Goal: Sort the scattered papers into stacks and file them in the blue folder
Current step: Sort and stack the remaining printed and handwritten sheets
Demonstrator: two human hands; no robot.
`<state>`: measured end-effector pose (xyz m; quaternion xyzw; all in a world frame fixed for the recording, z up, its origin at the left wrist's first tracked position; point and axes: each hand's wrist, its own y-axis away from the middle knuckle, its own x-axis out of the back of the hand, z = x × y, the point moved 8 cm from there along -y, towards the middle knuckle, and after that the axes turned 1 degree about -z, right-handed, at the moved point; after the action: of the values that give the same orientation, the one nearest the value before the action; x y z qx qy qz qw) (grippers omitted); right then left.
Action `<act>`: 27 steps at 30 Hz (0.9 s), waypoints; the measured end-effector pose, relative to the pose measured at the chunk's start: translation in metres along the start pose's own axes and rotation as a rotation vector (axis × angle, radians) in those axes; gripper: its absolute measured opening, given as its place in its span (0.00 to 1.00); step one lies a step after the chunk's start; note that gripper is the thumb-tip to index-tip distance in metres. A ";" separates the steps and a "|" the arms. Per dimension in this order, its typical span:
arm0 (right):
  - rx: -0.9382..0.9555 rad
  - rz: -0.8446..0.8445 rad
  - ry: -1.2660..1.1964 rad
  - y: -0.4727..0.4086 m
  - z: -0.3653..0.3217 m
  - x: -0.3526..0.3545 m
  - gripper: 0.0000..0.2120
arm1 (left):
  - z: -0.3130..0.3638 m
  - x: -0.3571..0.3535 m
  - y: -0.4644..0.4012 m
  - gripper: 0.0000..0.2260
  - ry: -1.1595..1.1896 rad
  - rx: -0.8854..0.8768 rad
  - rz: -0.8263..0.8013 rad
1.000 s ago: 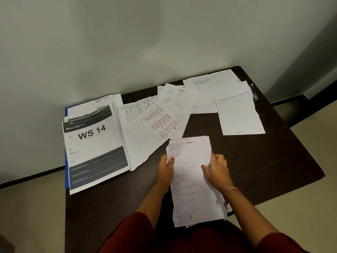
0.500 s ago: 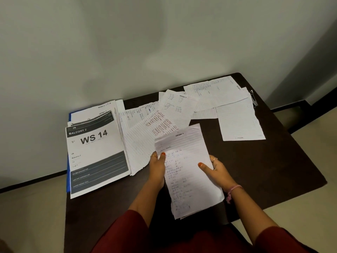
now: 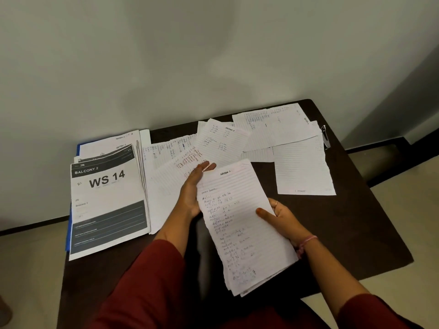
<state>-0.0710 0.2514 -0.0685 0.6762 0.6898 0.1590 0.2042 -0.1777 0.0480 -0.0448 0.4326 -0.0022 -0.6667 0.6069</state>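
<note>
A stack of lined handwritten sheets [image 3: 240,224] hangs tilted above the table's near edge. My right hand [image 3: 282,219] grips its right edge, thumb on the top page. My left hand [image 3: 193,186] lies flat against the stack's left edge with straight fingers. More lined sheets [image 3: 213,143] are scattered across the middle and back of the dark table [image 3: 356,222]. At the left a printed "WS 14" stack [image 3: 107,200] lies on the blue folder [image 3: 69,233], of which only the left rim shows.
A blank lined sheet [image 3: 301,169] lies at the right, with a black clip or pen [image 3: 325,136] beside the table's far right edge. A grey wall stands close behind the table. Floor shows on both sides.
The held stack has risen off the table and tilted to the right. My left hand has let go of its edge and now lies flat against it, further up.
</note>
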 end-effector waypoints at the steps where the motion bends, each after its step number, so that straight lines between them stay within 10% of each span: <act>1: -0.003 0.000 -0.004 -0.002 -0.003 0.004 0.11 | -0.002 -0.004 -0.004 0.12 -0.002 0.010 0.023; 11: 0.027 0.007 0.020 -0.036 -0.024 0.054 0.10 | 0.000 -0.017 -0.055 0.20 -0.257 -0.019 0.364; 17: 0.058 0.096 0.093 -0.067 -0.031 0.092 0.11 | 0.044 -0.033 -0.096 0.05 -0.804 -0.230 0.420; 27: 0.048 0.166 0.156 -0.101 -0.025 0.103 0.14 | 0.074 -0.031 -0.165 0.37 -1.593 -0.066 0.509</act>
<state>-0.1714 0.3521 -0.1039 0.7214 0.6487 0.2108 0.1198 -0.3569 0.0782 -0.0677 -0.1997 -0.5085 -0.6155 0.5681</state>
